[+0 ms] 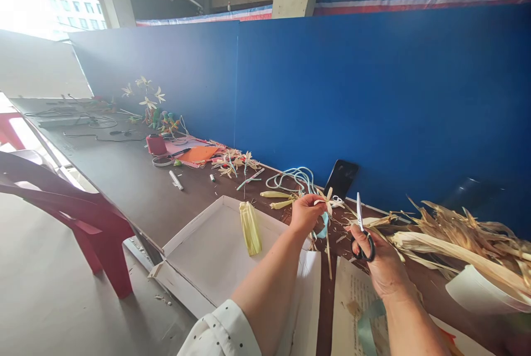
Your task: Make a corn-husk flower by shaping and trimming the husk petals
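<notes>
My left hand is closed in a pinch on a small pale straw flower whose thin stem hangs down over the brown table. A light blue ribbon curls just under that hand. My right hand is closed round the black handles of a pair of scissors, blades pointing up, a short way right of the flower. A bundle of pale yellow strips lies in the white cardboard tray to the left of my left forearm.
Dried corn husks are piled at the right beside a white cup. A black phone leans on the blue partition. Finished flowers, coloured paper, a red spool and cables lie farther left. A red plastic chair stands beside the table.
</notes>
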A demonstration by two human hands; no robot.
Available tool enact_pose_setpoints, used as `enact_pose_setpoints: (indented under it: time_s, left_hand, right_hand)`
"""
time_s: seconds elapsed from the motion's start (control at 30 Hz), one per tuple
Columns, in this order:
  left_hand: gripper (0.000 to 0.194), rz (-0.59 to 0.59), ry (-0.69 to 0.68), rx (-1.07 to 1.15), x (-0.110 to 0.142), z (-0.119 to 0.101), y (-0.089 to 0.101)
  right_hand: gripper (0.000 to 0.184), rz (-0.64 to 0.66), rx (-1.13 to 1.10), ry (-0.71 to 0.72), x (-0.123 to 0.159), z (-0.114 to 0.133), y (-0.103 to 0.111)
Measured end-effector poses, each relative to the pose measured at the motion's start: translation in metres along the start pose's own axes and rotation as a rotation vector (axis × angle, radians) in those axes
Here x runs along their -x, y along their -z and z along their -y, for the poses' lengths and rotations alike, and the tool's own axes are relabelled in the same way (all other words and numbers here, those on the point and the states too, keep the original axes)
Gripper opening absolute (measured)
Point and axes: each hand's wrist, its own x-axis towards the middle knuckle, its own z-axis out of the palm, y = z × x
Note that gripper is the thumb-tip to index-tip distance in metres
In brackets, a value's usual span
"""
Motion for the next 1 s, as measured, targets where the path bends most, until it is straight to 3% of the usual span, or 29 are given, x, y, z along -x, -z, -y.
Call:
enact_pose_setpoints:
  time_s: [0.47, 0.73, 1.0]
  left_hand:
    - [0.023, -0.041, 0.058, 0.001, 0.0, -0.005, 0.0]
    - [0.031, 0.048, 0.091, -0.017, 0.002, -0.014, 0.002]
    - [0.043, 0.14, 0.111, -0.049, 0.004, -0.017, 0.005]
  right_hand:
    - [0.038, 0.036, -0.039, 0.007, -0.001, -0.004, -0.001]
    - [0.032, 0.175, -0.053, -0.018, 0.0, -0.004, 0.001]
    - [0.034, 0.233, -0.004, -0.01, 0.005, 0.002, 0.001]
